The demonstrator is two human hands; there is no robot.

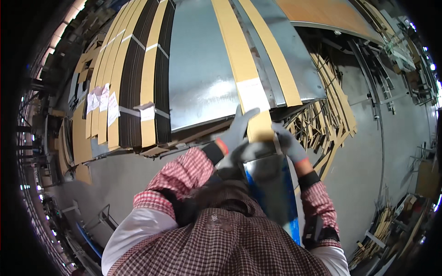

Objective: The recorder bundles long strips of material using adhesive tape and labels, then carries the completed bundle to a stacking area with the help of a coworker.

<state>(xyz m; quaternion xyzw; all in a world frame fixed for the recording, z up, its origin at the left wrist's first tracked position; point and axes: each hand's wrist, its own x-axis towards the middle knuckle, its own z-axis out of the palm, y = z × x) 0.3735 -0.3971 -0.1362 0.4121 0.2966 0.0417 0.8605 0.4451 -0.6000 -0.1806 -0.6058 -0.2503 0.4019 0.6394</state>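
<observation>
A long tan cardboard strip stack (230,43) lies lengthwise over a grey metal-topped table (200,78), its near end sticking out past the front edge toward me. A white paper sheet (252,95) lies on top of the stack close to that end. My left hand (238,128), in a grey glove, grips the stack's left edge. On the opposite edge is my right hand (289,142), also gloved, with its fingers curled against the stack's side. Below the stack's end is a dark flat panel with blue edges (271,184), partly blurred.
Strapped bundles of cardboard strips (149,69) stand on the table's left. Another single strip (271,50) lies to the right. Scattered strip offcuts (317,131) fill the space beside the table. Metal rails (373,73) stand farther right, and more strips (375,234) lie at lower right.
</observation>
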